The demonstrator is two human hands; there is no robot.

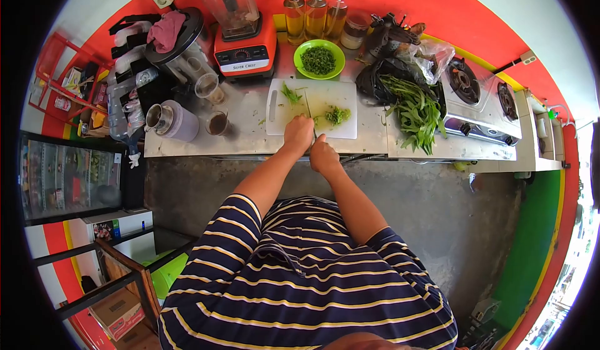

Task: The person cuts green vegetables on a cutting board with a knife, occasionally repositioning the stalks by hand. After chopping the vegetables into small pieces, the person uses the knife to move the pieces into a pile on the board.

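Observation:
A white cutting board [278, 115] lies on the metal counter. Across its middle runs a thin knife blade [307, 103], pointing away from me. My right hand [324, 155] is closed round the knife's handle at the near edge of the board. Next to it, my left hand [299, 132] is closed over the near part of the blade; what its fingers hold is hidden. To the right of the blade sits a small heap of chopped greens [337, 115]. Left of it are several loose leaves [291, 94]. A green bowl [340, 69] of chopped greens stands behind the board.
Leafy green stalks [417, 115] lie right of the board, partly in a black plastic bag [375, 84], before a gas stove [481, 115]. Left are a cup of dark liquid [219, 124], a flask [181, 122] and a red blender [245, 53]. Oil bottles [315, 19] line the wall.

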